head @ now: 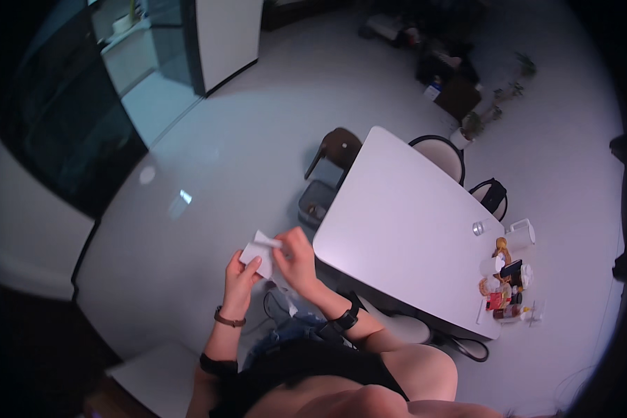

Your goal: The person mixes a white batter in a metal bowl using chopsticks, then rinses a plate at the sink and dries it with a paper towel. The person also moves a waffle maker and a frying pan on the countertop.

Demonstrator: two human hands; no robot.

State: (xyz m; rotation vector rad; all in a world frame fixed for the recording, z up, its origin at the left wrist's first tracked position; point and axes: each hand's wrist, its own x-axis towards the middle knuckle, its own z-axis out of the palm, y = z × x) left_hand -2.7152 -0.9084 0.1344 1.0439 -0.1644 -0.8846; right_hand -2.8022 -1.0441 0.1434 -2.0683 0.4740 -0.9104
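My left hand [243, 274] holds a small flat white piece [258, 259], perhaps folded paper or cloth, with the thumb on top of it. Close beside it on the right, my right hand [295, 256] pinches a narrow white strip [265, 240] that lies over the upper edge of the flat piece. Whether the strip and the piece are joined I cannot tell. Below my hands hangs another crumpled white bit [292, 306], blurred, near my blue denim clothing. Both hands are above the floor, left of the table's near corner.
A white table [397, 224] stands to the right, with bottles, a glass [479, 228] and a white pitcher [521, 233] at its far right end. Chairs surround it, one brown [340, 148]. A grey bin [316, 201] is by its left edge. Dark glass doors [68, 115] are at the upper left.
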